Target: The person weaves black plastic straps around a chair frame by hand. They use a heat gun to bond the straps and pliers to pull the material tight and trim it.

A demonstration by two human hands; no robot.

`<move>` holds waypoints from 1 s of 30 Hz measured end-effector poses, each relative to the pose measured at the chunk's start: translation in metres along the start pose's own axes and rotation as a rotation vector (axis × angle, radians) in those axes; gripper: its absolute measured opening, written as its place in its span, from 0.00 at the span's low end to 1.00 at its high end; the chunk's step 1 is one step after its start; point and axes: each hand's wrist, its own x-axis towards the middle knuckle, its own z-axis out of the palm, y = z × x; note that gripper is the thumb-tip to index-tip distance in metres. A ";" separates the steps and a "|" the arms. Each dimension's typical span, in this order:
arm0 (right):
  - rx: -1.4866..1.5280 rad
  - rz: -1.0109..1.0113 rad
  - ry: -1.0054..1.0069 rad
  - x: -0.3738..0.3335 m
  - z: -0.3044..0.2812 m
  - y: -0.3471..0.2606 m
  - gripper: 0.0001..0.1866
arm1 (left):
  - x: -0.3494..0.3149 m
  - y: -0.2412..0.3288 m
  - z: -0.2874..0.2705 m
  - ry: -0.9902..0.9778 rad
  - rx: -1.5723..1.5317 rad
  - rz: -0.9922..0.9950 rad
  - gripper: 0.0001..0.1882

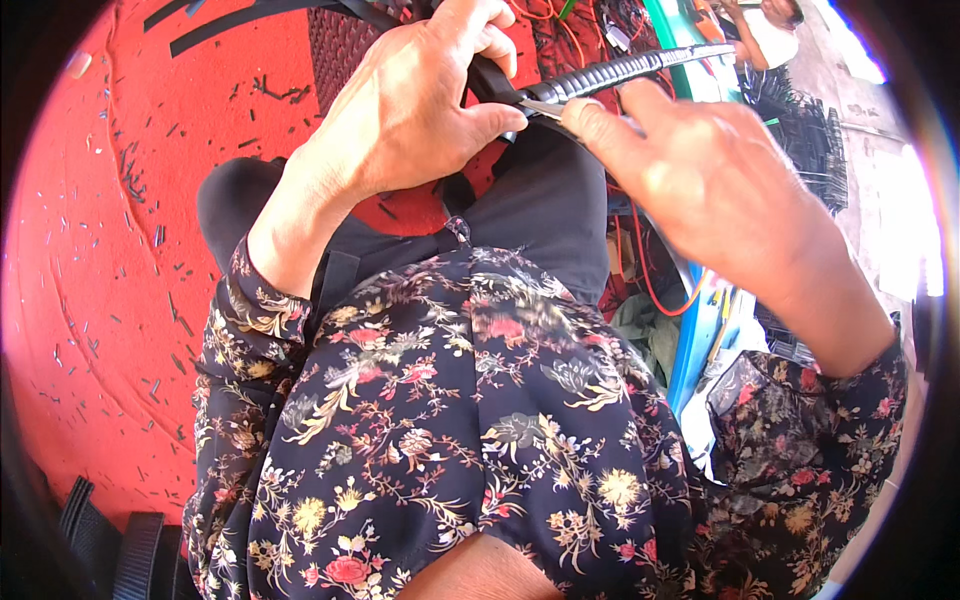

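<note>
My left hand (405,105) is at the top middle, its fingers and thumb closed around a flat black strip (490,80). Against that strip lies the tip of a slim, pointed metal tool (545,108), pinched in my right hand (700,170). Its exact kind is hidden by my fingers. A black handle with ribbed wrapping (630,70) curves away to the upper right, just beyond my right hand. Behind my left hand is a dark woven piece (340,50), partly covered. Loose black strips (240,20) stick out to its left.
Small black scraps litter the red floor covering (90,300) on the left. At right are a blue edge (690,350), an orange-red cord (650,290) and a pile of black strips (810,150). Another person (770,40) is at the upper right. Black ribbed pieces (135,555) lie lower left.
</note>
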 end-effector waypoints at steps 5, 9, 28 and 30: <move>-0.235 -0.236 0.121 0.008 0.001 0.026 0.20 | -0.005 0.012 0.002 0.051 0.038 0.036 0.35; -0.317 -0.445 0.089 0.028 -0.034 0.039 0.10 | -0.006 -0.006 0.010 0.127 0.069 0.230 0.34; 0.066 -0.564 0.173 0.049 -0.009 0.082 0.07 | 0.005 0.005 0.001 -0.005 0.065 0.191 0.28; 0.112 -0.598 0.160 0.055 0.006 0.088 0.07 | 0.006 0.004 0.004 -0.037 0.128 0.233 0.27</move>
